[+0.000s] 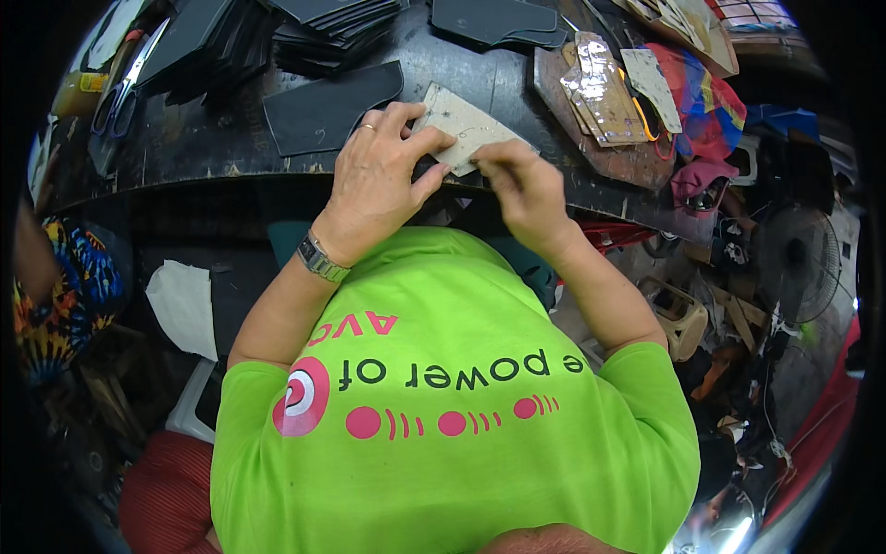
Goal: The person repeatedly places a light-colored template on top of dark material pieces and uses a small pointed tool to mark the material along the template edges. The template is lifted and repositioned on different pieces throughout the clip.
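At the near edge of a dark, worn workbench [185,148], two bare hands work on a pale, flat template [466,125], a thin card-like piece with straight edges and a few small marks on its face. It lies on the bench just in front of the person, its near end hanging slightly past the edge.

The left hand [378,175], with a ring and a metal watch [321,258] on the wrist, rests palm down on the template's left end, fingers together and pressing it flat. The right hand [521,185] pinches the near right corner, thumb and fingertips closed on it; there may be a dark piece caught beneath, but the hands hide that spot.

The template looks light and fairly stiff, likely to flex rather than fold, and easy to slide on the smooth bench. Its edges and corners seem the best places to grip it, with a flat palm on top to stop it shifting.

Just left of it lies a dark cut piece [328,111] of soft sheet, and stacks [323,32] of similar pieces sit farther back. Scissors [125,88] lie at the far left. To the right, more templates [614,88] rest on a brown board. The person wears a bright green shirt [461,434].
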Action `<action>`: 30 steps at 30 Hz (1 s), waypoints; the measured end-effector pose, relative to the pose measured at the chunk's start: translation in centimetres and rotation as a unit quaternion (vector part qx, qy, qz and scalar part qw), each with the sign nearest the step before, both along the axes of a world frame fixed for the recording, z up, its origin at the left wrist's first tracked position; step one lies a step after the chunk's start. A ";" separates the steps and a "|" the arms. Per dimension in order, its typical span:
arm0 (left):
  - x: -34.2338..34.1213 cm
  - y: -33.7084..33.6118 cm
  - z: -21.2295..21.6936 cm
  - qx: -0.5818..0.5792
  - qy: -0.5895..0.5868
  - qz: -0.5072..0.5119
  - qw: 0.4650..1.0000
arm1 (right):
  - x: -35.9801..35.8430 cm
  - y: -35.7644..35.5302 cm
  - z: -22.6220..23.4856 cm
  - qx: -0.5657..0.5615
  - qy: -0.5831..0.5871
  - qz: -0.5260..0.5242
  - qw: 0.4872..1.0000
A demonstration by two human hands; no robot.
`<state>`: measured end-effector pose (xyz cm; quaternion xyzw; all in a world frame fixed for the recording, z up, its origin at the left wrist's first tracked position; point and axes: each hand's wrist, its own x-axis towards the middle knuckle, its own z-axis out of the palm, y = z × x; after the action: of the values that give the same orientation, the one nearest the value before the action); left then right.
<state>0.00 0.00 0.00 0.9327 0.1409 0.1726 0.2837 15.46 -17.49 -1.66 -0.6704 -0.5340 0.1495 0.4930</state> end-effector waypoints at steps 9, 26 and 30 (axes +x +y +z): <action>-0.2 -0.2 0.0 -0.002 -0.012 0.001 1.000 | -1.0 1.0 1.5 -0.043 -0.031 0.019 0.998; -0.4 -0.3 -0.7 0.000 -0.028 0.023 0.999 | 1.4 8.3 -0.8 0.014 0.176 -0.139 0.974; -0.3 -0.1 -0.7 0.030 -0.036 0.023 0.999 | 1.0 8.5 -0.9 0.065 -0.127 -0.103 0.984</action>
<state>-0.32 -0.13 -0.74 0.9305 0.1462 0.2168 0.2563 16.43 -8.94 -2.57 -0.7017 -0.5291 -0.0232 0.4765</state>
